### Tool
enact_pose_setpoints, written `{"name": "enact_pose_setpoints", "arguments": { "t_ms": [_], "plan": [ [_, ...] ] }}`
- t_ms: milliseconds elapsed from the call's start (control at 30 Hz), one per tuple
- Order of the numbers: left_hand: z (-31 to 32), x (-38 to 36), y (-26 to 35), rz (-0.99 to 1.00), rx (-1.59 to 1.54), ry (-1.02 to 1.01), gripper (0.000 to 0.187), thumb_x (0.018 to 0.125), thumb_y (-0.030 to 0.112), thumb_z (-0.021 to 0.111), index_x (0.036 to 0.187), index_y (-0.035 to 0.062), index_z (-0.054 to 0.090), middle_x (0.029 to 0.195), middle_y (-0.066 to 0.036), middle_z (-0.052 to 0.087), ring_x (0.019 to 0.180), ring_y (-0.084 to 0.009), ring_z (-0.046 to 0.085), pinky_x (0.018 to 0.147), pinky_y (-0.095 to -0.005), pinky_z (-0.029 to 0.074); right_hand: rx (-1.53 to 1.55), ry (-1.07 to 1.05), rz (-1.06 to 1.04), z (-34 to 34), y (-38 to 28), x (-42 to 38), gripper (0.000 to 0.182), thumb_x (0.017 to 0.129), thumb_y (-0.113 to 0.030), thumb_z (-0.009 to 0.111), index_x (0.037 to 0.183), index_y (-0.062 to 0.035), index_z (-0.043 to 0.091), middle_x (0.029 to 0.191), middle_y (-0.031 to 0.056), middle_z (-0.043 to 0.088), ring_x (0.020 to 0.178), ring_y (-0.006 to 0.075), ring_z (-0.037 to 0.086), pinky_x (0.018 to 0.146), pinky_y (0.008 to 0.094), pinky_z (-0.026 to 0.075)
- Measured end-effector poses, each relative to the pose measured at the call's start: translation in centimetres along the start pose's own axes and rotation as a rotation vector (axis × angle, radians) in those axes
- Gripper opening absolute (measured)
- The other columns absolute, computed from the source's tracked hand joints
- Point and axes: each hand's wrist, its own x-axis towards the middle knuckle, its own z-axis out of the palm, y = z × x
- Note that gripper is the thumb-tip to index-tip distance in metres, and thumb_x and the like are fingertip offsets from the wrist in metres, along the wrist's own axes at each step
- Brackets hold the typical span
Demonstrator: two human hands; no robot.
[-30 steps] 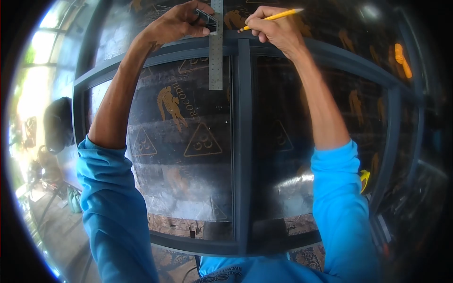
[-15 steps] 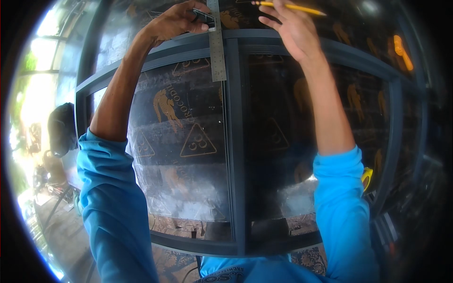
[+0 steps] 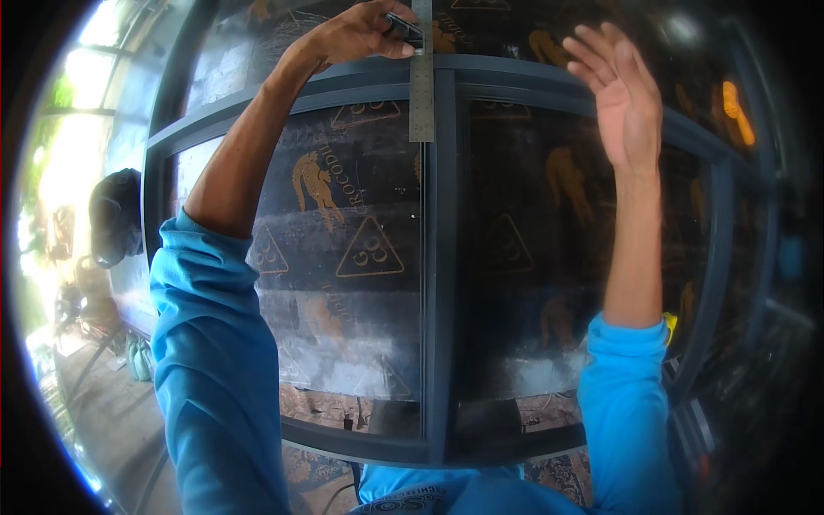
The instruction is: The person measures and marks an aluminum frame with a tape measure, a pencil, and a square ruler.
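A combination square (image 3: 421, 107) lies at the top centre, its metal blade crossing the grey frame (image 3: 445, 257) where the crossbar meets the middle upright. My left hand (image 3: 365, 34) is closed on the square's dark head, left of the blade. To the right, my right hand (image 3: 627, 103) is raised above the dark panel, its fingers apart and nothing visible in them. No pencil shows in this view.
Dark printed panels (image 3: 322, 215) lie beneath the frame openings. Part of a yellow object (image 3: 670, 328) shows beside my right sleeve. A dark rounded object (image 3: 116, 218) stands beyond the frame's left edge. The patterned floor shows below.
My right hand has moved right and down, its fingers have opened, and the pencil it held is out of sight. My left hand and the square appear farther right.
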Motion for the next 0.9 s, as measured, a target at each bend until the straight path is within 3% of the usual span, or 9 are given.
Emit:
{"name": "enact_pose_setpoints", "arguments": {
  "t_ms": [100,167,433,500,633,700,733,833,900],
  "plan": [
    [0.1,-0.1,-0.4,0.019,0.012,0.013,0.058,0.074,0.034,0.076,0.123,0.0131,0.052,0.106,-0.017,0.066,0.111,-0.0311,0.057,0.104,-0.0497,0.035,-0.042,0.009,-0.154,0.7,0.5,0.0,0.035,0.090,-0.022,0.059,0.115,0.0025,0.055,0.089,0.0116,0.063,0.078,0.0165,0.061,0.069,0.0248,0.046],
    [0.4,-0.2,-1.2,0.033,0.020,0.039,0.060,0.073,0.035,0.077,0.123,0.0133,0.052,0.108,-0.017,0.065,0.112,-0.0314,0.056,0.104,-0.0501,0.034,-0.325,0.065,-0.196,-0.3,1.4,0.6,0.036,0.084,-0.031,0.069,0.094,0.0037,0.066,0.067,0.0056,0.063,0.054,0.0085,0.057,0.054,0.0196,0.045],
    [0.8,-0.5,-0.3,0.066,0.015,0.099,0.062,0.070,0.035,0.079,0.123,0.0139,0.053,0.107,-0.017,0.065,0.111,-0.0316,0.057,0.102,-0.0510,0.036,-0.239,-0.113,0.046,2.5,4.3,1.3,0.033,0.091,-0.025,0.053,0.105,0.0030,0.065,0.078,0.0123,0.067,0.064,0.0149,0.063,0.068,0.0261,0.052],
    [0.1,-0.1,0.9,-0.043,-0.209,-0.023,0.045,0.074,0.015,0.079,0.111,0.0059,0.056,0.080,0.002,0.051,0.075,-0.0113,0.045,0.068,-0.0278,0.039,-0.269,-0.133,0.017,2.9,4.9,1.7,0.034,0.091,-0.025,0.053,0.106,0.0031,0.065,0.080,0.0131,0.067,0.067,0.0159,0.064,0.070,0.0270,0.052],
    [0.6,-0.4,0.4,0.042,0.030,0.069,0.061,0.070,0.035,0.079,0.123,0.0139,0.055,0.103,-0.017,0.066,0.106,-0.0304,0.059,0.099,-0.0502,0.038,-0.265,-0.172,-0.002,3.6,6.1,2.2,0.033,0.090,-0.023,0.052,0.107,0.0022,0.065,0.085,0.0140,0.068,0.075,0.0189,0.067,0.077,0.0282,0.051],
    [-0.2,-0.4,2.0,-0.076,-0.189,-0.020,0.045,0.072,0.014,0.079,0.110,0.0048,0.056,0.079,0.002,0.050,0.073,-0.0109,0.044,0.066,-0.0267,0.038,-0.279,-0.192,-0.013,3.8,6.4,2.1,0.033,0.088,-0.022,0.053,0.109,0.0008,0.065,0.086,0.0142,0.069,0.078,0.0199,0.068,0.089,0.0312,0.047],
    [-0.1,-0.4,1.9,-0.076,-0.191,-0.023,0.045,0.072,0.014,0.079,0.110,0.0048,0.056,0.079,0.002,0.050,0.073,-0.0109,0.044,0.066,-0.0267,0.038,-0.280,-0.190,-0.011,3.8,6.4,2.0,0.033,0.088,-0.022,0.053,0.109,0.0008,0.065,0.086,0.0142,0.069,0.078,0.0199,0.068,0.089,0.0312,0.047],
    [0.3,-0.3,0.6,-0.033,-0.209,-0.018,0.044,0.074,0.012,0.078,0.111,0.0037,0.056,0.081,0.000,0.053,0.076,-0.0121,0.048,0.069,-0.0276,0.041,-0.318,-0.229,-0.028,4.0,6.7,2.0,0.035,0.088,-0.024,0.053,0.110,0.0008,0.064,0.086,0.0144,0.069,0.080,0.0198,0.068,0.097,0.0358,0.041],
    [0.9,-0.4,-0.6,0.044,0.036,0.090,0.061,0.070,0.034,0.079,0.122,0.0139,0.055,0.099,-0.016,0.067,0.103,-0.0291,0.061,0.097,-0.0496,0.040,-0.330,-0.208,-0.008,4.0,6.8,1.9,0.036,0.088,-0.025,0.053,0.111,0.0004,0.064,0.086,0.0140,0.069,0.080,0.0194,0.068,0.101,0.0387,0.036]
  ]
}}
